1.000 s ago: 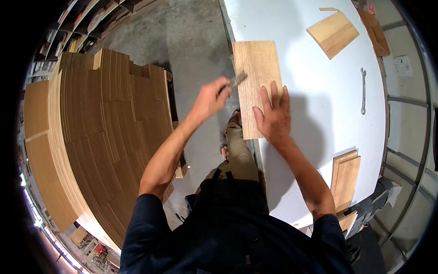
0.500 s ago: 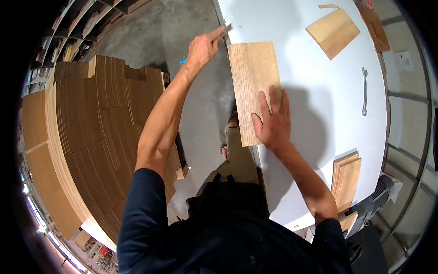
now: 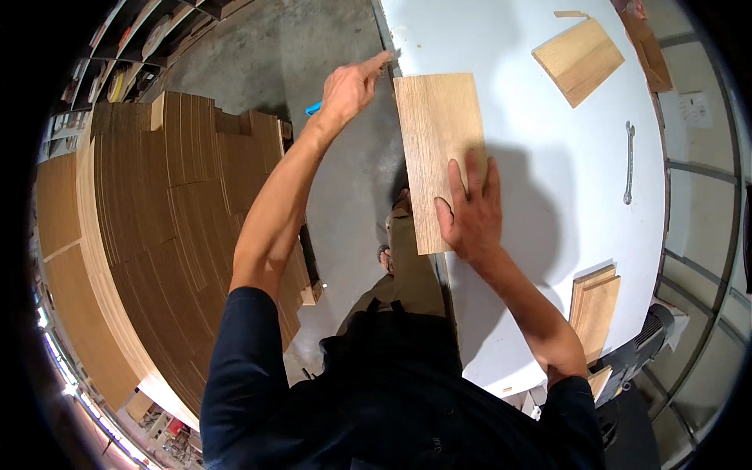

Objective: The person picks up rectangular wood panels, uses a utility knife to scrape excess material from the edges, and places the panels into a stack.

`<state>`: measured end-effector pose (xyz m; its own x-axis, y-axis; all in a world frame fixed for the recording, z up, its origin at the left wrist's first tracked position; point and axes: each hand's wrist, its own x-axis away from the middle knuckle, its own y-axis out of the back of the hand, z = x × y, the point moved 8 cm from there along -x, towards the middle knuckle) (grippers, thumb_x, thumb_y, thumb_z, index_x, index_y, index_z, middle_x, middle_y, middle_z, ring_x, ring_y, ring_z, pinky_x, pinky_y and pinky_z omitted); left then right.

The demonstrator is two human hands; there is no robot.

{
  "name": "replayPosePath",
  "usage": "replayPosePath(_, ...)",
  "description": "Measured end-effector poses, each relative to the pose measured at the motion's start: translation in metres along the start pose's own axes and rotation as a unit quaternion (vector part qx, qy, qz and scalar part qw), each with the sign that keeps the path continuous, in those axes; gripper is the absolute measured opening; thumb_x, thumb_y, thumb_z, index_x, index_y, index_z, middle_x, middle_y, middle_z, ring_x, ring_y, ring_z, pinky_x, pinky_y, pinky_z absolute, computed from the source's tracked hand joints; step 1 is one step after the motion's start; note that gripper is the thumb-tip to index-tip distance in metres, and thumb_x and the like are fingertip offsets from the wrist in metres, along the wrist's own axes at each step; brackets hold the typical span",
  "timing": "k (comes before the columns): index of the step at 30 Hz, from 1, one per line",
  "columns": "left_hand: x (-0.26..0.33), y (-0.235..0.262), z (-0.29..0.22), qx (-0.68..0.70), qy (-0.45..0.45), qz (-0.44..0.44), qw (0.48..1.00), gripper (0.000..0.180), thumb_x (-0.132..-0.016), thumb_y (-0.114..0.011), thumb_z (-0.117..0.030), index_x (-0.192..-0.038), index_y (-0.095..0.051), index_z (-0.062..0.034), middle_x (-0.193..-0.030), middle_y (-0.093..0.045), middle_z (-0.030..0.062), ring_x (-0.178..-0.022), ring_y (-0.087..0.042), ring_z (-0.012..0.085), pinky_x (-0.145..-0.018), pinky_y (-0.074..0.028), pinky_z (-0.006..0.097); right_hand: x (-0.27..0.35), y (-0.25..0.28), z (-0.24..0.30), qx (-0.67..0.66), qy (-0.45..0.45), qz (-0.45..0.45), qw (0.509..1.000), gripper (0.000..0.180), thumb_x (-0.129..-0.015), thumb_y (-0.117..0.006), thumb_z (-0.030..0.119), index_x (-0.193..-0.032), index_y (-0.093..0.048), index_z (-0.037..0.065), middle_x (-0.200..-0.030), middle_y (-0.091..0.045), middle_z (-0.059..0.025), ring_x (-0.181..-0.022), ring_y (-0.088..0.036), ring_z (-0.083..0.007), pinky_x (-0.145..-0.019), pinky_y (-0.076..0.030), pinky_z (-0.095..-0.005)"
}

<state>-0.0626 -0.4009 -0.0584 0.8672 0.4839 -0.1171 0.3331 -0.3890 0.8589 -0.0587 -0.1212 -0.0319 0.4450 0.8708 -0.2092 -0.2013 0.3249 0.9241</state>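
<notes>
A light wooden board (image 3: 427, 149) lies on the white tabletop along its left edge, its near end reaching past the edge. My right hand (image 3: 474, 215) rests flat on the board's near part, fingers spread. Beyond the far left corner of the board, my left hand (image 3: 348, 92) is closed around a slim tool with a blue handle (image 3: 313, 108). Only the blue end shows below the palm; the rest is hidden by the hand. The left index finger points forward to the table's edge, and its tip is slightly blurred.
A shorter wooden piece (image 3: 580, 63) lies at the far right of the white table (image 3: 533, 117), with a wrench (image 3: 629, 163) nearer. Stacked wooden pieces (image 3: 595, 309) sit at the near right. Left of me stands a big pile of brown boards (image 3: 164, 211).
The whole view has shifted slightly. My left hand stays by the board's far corner with its fingers a little nearer to it; the right hand stays on the board.
</notes>
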Motion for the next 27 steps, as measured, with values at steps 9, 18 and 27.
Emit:
replayPosePath(9, 0.02, -0.023, -0.009, 0.266, 0.071, 0.016, 0.961, 0.038, -0.095, -0.051, -0.002, -0.132, -0.055, -0.0064, -0.108, -0.069, 0.0128, -0.097, -0.066, 0.0193, -0.089, -0.05, 0.03, 0.0, 0.001, -0.004, 0.014, -0.024, 0.007, 1.0, 0.066, -0.079, -0.072, 0.028, -0.134, -0.045, 0.003, -0.142, -0.032, -0.0233, -0.127, -0.032, -0.0535, -0.106, -0.033, -0.0556)
replayPosePath(18, 0.09, -0.019, -0.063, 0.232, -0.102, -0.065, 0.965, 0.042, -0.082, -0.051, 0.008, -0.118, -0.066, -0.0081, -0.105, -0.068, 0.0183, -0.095, -0.066, 0.032, -0.082, -0.052, 0.037, -0.001, 0.003, -0.003, 0.031, -0.012, -0.019, 0.999, 0.062, -0.08, -0.07, 0.025, -0.133, -0.047, 0.003, -0.14, -0.037, -0.0234, -0.123, -0.037, -0.054, -0.105, -0.033, -0.0559)
replayPosePath(27, 0.298, -0.055, -0.133, 0.253, -0.194, 0.179, 0.931, 0.051, -0.074, -0.056, 0.005, -0.121, -0.064, -0.0136, -0.096, -0.066, 0.0155, -0.082, -0.061, 0.0313, -0.072, -0.049, 0.044, 0.001, -0.003, -0.002, 0.035, -0.019, -0.003, 0.999, 0.063, -0.082, -0.067, 0.023, -0.136, -0.042, 0.003, -0.142, -0.032, -0.0227, -0.127, -0.03, -0.0519, -0.108, -0.03, -0.0556)
